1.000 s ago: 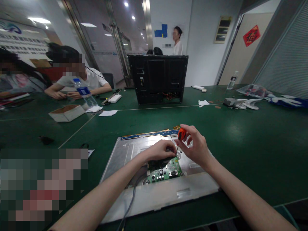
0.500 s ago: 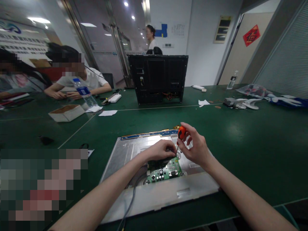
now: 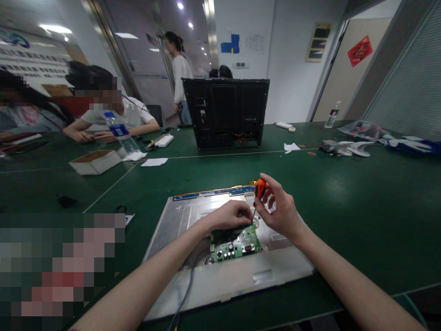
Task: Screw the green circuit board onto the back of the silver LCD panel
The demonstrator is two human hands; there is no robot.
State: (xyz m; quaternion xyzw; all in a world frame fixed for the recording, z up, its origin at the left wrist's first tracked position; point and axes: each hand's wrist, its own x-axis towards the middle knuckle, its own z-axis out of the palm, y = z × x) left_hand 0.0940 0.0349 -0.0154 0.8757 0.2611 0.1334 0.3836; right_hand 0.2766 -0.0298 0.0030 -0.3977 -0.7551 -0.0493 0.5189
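Right hand grasps orange screwdriver, left hand presses green circuit board on metal panel; tilted tip could slip, gouging board.

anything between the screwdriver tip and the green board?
Nothing visible. The right hand holds the orange-handled screwdriver, its shaft running down to the green circuit board. The left hand rests on the board beside the tip; the contact point itself is hidden.

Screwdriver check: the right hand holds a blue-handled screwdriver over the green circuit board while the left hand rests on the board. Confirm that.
Not quite: the handle is orange, not blue. The head view shows the right hand gripping the orange-handled screwdriver over the green circuit board, with the left hand resting on the board.
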